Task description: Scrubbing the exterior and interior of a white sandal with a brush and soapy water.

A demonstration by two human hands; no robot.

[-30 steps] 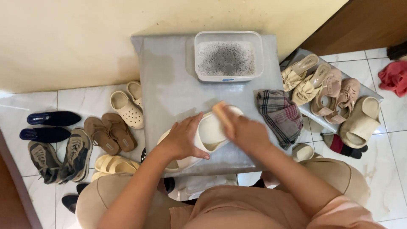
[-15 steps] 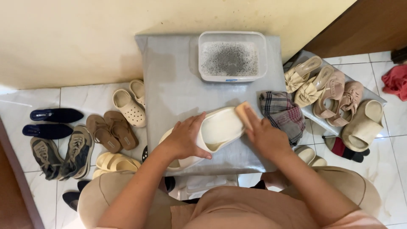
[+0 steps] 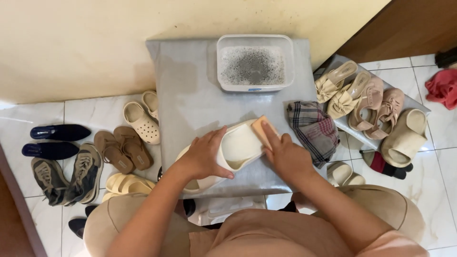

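Seated at a low grey cloth-covered counter, you are scrubbing a cream foam slide sandal that lies at the counter's near edge. Your left hand is closed over the sandal's side, pinning it down; your right hand presses a small peach-coloured sponge block with flat fingers against the sandal's far rim. The step in hand looks like the cleaning of the upper edge. The next stroke likely calls for steady pressure along the rim while the left hand keeps the sandal from sliding.

Beyond the sandal, at the counter's far side, stands one clear rectangular plastic tub holding grey speckled water. One folded plaid cloth lies at the counter's right edge. Right of the counter, one grey tray carries about five beige and tan shoes. Left of the counter, the white tiled floor holds about five pairs: cream clogs, brown sandals, dark flats, grey trainers and pale yellow sandals.
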